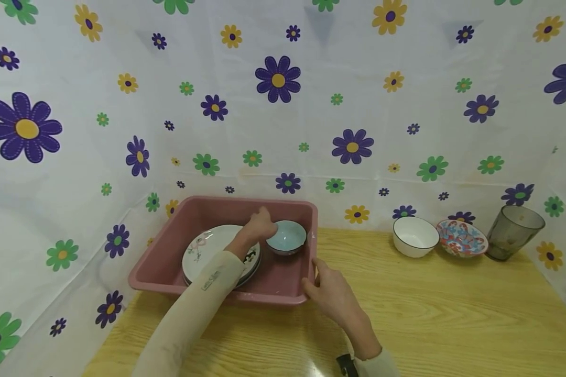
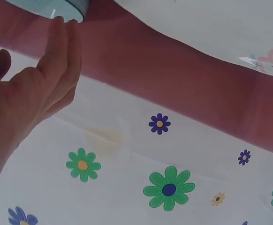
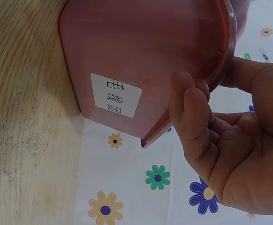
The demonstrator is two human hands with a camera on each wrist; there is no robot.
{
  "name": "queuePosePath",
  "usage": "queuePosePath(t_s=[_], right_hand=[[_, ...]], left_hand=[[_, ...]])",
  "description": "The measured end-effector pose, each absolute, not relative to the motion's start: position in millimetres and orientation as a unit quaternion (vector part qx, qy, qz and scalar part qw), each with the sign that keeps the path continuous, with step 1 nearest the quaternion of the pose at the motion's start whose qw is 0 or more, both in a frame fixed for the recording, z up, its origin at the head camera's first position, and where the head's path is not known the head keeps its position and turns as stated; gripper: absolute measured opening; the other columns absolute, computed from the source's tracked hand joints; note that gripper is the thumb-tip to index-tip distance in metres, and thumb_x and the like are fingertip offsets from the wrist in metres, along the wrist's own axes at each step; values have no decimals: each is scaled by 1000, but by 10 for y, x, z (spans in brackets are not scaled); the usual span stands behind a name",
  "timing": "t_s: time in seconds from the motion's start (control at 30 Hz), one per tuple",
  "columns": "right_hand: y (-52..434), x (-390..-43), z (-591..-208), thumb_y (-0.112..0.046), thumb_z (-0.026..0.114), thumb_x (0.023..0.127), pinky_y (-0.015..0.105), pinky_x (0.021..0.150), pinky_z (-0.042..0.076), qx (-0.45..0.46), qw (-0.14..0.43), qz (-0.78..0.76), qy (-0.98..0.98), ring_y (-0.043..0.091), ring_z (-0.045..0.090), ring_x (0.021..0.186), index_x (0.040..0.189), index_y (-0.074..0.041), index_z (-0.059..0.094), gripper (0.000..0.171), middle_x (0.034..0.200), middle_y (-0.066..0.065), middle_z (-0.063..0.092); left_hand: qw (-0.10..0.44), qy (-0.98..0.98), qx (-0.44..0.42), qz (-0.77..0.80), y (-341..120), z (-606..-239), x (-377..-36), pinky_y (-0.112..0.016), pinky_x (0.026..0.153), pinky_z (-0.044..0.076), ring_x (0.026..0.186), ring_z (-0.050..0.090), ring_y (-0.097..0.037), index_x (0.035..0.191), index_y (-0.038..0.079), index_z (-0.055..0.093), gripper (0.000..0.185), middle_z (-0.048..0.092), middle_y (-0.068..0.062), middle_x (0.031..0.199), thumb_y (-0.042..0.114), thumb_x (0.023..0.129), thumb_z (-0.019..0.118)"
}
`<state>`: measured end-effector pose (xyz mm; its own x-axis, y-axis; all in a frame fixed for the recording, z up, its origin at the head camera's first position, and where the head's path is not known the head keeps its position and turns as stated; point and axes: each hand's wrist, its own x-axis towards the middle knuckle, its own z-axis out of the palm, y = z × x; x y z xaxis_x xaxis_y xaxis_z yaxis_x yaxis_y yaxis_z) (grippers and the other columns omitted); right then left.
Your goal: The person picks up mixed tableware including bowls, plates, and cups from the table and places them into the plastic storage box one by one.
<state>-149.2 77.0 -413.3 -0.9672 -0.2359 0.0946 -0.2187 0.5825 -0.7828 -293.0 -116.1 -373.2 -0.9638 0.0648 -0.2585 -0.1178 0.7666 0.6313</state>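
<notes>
A pink plastic tub (image 1: 158, 264) stands on the wooden table (image 1: 453, 319) at the left. Inside it lie stacked white plates (image 1: 205, 248) and a light blue bowl (image 1: 290, 235). My left hand (image 1: 259, 226) reaches into the tub, and its straight fingers touch the bowl's left side. In the left wrist view those fingers (image 2: 64, 51) lie against the bowl's base (image 2: 52, 7), with the thumb held apart. My right hand (image 1: 327, 290) grips the tub's front right corner. Its fingers (image 3: 190, 110) curl under the rim of the tub (image 3: 141, 51).
At the back right of the table stand a white bowl (image 1: 415, 235), a red and blue patterned bowl (image 1: 461, 238) and a grey tumbler (image 1: 514, 232). A flowered cloth (image 1: 283, 104) hangs behind and to the left. A white label (image 3: 115, 96) is stuck on the tub's side.
</notes>
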Motion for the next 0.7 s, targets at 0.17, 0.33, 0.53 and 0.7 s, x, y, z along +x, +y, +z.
queuePosePath(t_s=[0.17, 0.33, 0.53, 0.7], right_hand=[[777, -1494, -4136, -15, 59, 96, 23, 47, 41, -129, 7, -436, 890, 9, 50, 56, 142, 10, 41, 55, 71, 1, 60], [788, -1503, -4131, -15, 60, 96, 24, 46, 40, -122, 3, -429, 895, 10, 49, 55, 142, 10, 42, 55, 70, 1, 59], [786, -1505, -4138, -15, 59, 96, 24, 47, 42, -124, 4, -431, 894, 10, 51, 56, 142, 10, 42, 55, 70, 0, 60], [786, -1508, -4132, -15, 59, 96, 25, 47, 43, -132, 7, -436, 890, 10, 52, 57, 142, 10, 42, 56, 71, 1, 60]], left_hand=[[114, 929, 15, 353, -1213, -3633, -2860, -52, 113, 33, 140, 30, -41, 148, -10, 18, 63, 24, -33, 152, 13, 97, 46], [81, 919, 33, 385, -1266, -3568, -2773, -54, 115, 29, 143, 29, -41, 148, -6, 25, 59, 28, -30, 152, 12, 96, 45], [47, 921, 42, 384, -1304, -3497, -2609, -55, 115, 28, 143, 29, -40, 149, -4, 27, 56, 29, -27, 153, 12, 98, 44], [7, 921, 65, 384, -1270, -3364, -2453, -53, 115, 29, 142, 31, -37, 149, -4, 28, 55, 31, -25, 152, 12, 99, 44]])
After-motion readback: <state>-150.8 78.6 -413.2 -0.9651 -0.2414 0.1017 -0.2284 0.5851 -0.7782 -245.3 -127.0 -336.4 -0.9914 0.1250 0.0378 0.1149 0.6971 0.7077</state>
